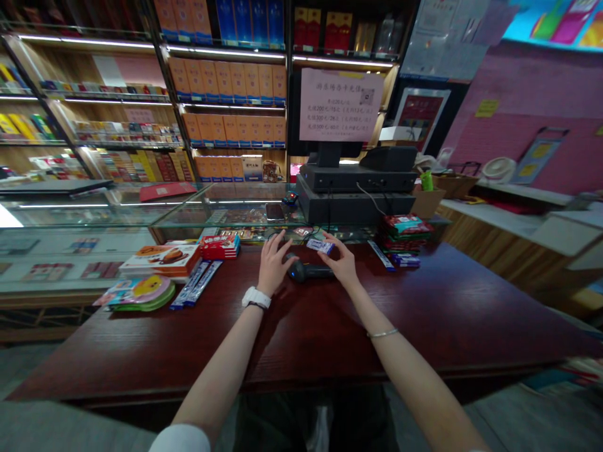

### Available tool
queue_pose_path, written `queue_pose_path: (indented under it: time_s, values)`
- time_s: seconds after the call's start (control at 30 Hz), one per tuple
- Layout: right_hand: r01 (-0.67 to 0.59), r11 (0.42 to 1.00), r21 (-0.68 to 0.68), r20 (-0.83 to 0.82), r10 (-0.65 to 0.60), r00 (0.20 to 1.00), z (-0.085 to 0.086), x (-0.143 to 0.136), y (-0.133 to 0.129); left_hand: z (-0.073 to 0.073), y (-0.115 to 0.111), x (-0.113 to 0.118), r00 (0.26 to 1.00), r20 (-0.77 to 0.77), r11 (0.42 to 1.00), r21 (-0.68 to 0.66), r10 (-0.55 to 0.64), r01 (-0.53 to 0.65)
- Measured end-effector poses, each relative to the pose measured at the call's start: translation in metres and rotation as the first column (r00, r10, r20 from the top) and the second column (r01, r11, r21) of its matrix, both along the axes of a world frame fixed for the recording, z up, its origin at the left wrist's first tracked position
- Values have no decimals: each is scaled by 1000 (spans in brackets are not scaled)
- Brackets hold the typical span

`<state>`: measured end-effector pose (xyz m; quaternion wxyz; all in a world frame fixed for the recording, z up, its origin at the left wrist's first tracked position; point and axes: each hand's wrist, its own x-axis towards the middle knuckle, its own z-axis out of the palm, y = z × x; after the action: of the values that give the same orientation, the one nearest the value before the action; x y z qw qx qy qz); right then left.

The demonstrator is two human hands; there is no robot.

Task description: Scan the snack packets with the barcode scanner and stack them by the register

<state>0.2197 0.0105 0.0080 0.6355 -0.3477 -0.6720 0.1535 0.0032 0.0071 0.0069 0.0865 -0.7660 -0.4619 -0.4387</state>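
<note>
A small blue-and-white packet (pixel 320 245) is held by the right hand (pixel 343 262), its fingers pinched on the packet's outer end, and is kept above the tabletop (pixel 306 342), just beyond a black handheld scanner (pixel 311 271). The left hand (pixel 272 267) is held open beside the scanner's head, its fingers spread and nothing seen in their grasp; whether the scanner is touched by it cannot be told. A blue light is shown on the scanner, which is laid between the two hands. To the left, two long blue-and-white sachets (pixel 196 284) are laid side by side, near an orange-and-white box (pixel 162 260), red boxes (pixel 219 246) and a rounded pack with a yellow figure (pixel 144 292). To the right, a single long sachet (pixel 380 256) is placed beside stacked red packs (pixel 406 231), with purple packets (pixel 406 260) set in front of them.
</note>
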Motion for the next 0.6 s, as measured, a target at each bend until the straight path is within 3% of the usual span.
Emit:
queue_pose_path:
  time_s: [0.17,0.37,0.6]
  values:
    - [197,968,158,291,-236,927,-2,6,1,2,-4,2,999,-27,999,32,-21,22]
    - [160,968,195,465,-235,853,-9,-3,-2,5,-9,7,996,-69,998,25,-55,56]
    - [209,950,232,506,-302,808,-9,-7,-5,9,-13,9,992,-87,995,29,-93,95]
